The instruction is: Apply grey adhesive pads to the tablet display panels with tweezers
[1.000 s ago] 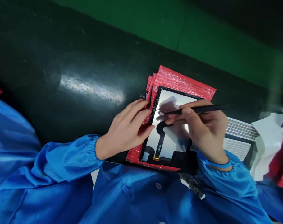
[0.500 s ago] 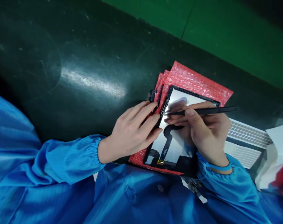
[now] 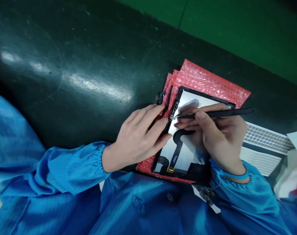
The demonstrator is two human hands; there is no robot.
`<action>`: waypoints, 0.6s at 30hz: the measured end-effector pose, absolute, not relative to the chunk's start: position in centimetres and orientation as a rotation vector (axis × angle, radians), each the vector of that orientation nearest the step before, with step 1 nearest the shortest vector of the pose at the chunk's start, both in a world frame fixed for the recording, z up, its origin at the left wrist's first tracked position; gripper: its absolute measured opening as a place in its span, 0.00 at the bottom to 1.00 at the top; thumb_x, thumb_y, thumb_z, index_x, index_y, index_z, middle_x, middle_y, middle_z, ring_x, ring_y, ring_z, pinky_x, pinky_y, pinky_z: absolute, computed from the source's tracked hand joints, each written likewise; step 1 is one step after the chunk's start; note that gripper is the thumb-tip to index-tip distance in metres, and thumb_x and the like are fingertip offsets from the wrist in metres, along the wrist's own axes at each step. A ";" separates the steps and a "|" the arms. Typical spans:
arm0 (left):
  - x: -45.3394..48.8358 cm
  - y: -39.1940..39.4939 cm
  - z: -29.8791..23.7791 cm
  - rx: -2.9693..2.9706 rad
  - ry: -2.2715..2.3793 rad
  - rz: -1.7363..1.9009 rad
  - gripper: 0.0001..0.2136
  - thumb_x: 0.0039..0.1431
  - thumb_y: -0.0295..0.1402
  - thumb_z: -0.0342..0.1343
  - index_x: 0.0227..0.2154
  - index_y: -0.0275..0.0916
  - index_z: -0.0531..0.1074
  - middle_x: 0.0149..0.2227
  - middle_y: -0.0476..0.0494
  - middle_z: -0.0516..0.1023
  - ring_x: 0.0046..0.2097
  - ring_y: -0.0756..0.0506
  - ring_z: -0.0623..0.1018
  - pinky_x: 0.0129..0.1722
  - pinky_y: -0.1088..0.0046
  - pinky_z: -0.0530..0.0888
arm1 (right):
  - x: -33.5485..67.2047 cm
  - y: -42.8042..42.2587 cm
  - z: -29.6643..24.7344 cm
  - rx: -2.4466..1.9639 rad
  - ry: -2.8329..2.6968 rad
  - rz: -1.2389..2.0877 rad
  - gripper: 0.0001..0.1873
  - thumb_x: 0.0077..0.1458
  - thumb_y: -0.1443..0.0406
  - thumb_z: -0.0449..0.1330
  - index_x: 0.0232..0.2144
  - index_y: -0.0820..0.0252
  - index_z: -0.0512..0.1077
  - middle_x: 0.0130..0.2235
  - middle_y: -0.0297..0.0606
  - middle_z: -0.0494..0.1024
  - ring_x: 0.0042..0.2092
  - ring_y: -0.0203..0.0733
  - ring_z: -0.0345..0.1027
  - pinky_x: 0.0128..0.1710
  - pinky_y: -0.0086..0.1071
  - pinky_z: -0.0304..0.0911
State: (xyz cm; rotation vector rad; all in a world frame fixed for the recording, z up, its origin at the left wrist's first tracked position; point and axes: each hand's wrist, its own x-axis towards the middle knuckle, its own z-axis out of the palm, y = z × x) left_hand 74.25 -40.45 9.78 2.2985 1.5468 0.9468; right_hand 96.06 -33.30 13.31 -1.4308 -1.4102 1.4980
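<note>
Black tweezers (image 3: 224,113) are gripped in my right hand (image 3: 221,137), which hovers over the right part of a screen panel (image 3: 185,153). Their tip is by a small pale piece at the panel's left edge; whether they pinch it I cannot tell. The panel has a silvery back, a black frame and a black flex cable (image 3: 178,143) with a gold end. My left hand (image 3: 141,133) lies palm down with fingers stretched out, fingertips at the panel's left edge. Beneath the panel are red bubble-wrap bags (image 3: 212,81).
Beyond the left fingers a small black part (image 3: 161,97) sits beside the bags. To the right lie a sheet of small labels (image 3: 268,138) and a white lined sheet (image 3: 258,161). White crumpled wrapping (image 3: 293,163) is at the far right. The dark green table (image 3: 89,49) extends leftward.
The view has shifted slightly, with the panel and right hand appearing a little farther right. The tweezers' tip remains near the panel's left edge, and the left hand stays in place there.
</note>
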 end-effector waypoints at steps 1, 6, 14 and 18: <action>74.2 -40.4 9.8 2.303 1.549 0.945 0.13 0.74 0.37 0.64 0.52 0.32 0.79 0.61 0.24 0.83 0.61 0.29 0.85 0.57 0.52 0.85 | 96.0 -33.3 13.3 -1.432 -1.413 1.499 0.08 0.71 0.56 0.71 0.42 0.54 0.84 0.37 0.38 0.90 0.36 0.46 0.90 0.36 0.35 0.89; 74.2 -40.5 9.7 2.302 1.547 0.940 0.13 0.74 0.37 0.64 0.53 0.33 0.77 0.62 0.22 0.82 0.63 0.28 0.84 0.59 0.50 0.84 | 95.9 -33.3 13.4 -1.446 -1.425 1.482 0.11 0.71 0.56 0.70 0.42 0.56 0.83 0.36 0.38 0.90 0.36 0.45 0.90 0.37 0.35 0.89; 74.1 -40.6 9.5 2.272 1.538 0.990 0.16 0.72 0.38 0.68 0.56 0.37 0.76 0.67 0.24 0.77 0.72 0.26 0.76 0.67 0.44 0.80 | 95.8 -33.1 13.6 -1.465 -1.431 1.495 0.11 0.71 0.54 0.71 0.43 0.55 0.84 0.36 0.37 0.90 0.36 0.41 0.89 0.38 0.32 0.88; 74.1 -40.6 9.2 2.314 1.478 0.970 0.16 0.73 0.33 0.66 0.60 0.39 0.75 0.70 0.25 0.74 0.74 0.27 0.72 0.69 0.42 0.78 | 95.9 -33.1 13.4 -1.469 -1.433 1.498 0.11 0.70 0.54 0.71 0.43 0.55 0.84 0.36 0.36 0.90 0.35 0.42 0.89 0.37 0.33 0.88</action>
